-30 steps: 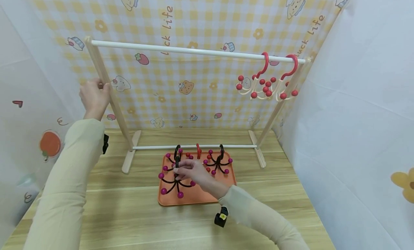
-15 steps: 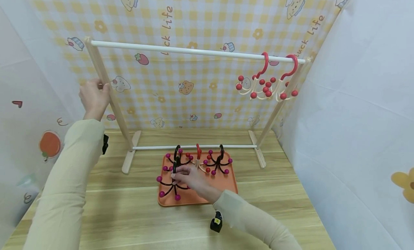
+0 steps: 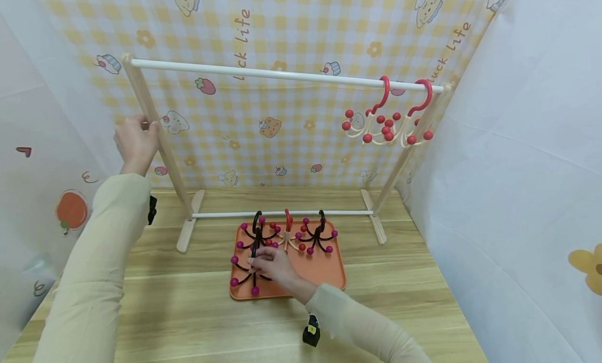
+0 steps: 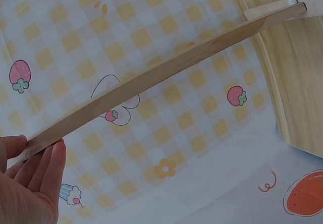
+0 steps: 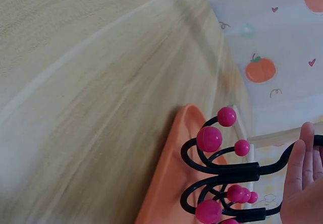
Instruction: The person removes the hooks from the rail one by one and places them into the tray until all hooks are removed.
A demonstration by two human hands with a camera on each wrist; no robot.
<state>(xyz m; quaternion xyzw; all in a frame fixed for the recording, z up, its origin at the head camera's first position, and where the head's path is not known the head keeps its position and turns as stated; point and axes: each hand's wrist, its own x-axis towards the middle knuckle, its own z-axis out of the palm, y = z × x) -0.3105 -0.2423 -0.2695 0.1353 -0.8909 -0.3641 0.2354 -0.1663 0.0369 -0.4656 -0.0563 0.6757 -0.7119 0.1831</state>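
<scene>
My left hand [image 3: 137, 143] grips the left wooden post [image 3: 170, 167] of a hanging rack, thumb on one side and fingers on the other in the left wrist view. My right hand [image 3: 279, 271] pinches a black multi-arm hanger [image 3: 255, 290] with magenta ball tips near its hook. That hanger overlaps the front left of the orange tray [image 3: 324, 274]; my fingers hide part of it. Behind it on the tray lie another black hanger [image 3: 257, 222], a cream hanger with red hook [image 3: 288, 219], and a black hanger [image 3: 322, 222] at the right.
From the rack's white top rod [image 3: 263, 72] hang two cream hangers with red hooks, a left one [image 3: 385, 94] and a right one [image 3: 427, 99], near the right post [image 3: 400, 167]. A lower white rod [image 3: 216, 214] runs behind the tray. A wooden tabletop [image 3: 188, 311] lies underneath.
My right hand has moved a little left and nearer to me, bringing the black hanger along and uncovering the cream one behind. My left hand has stayed on the post.
</scene>
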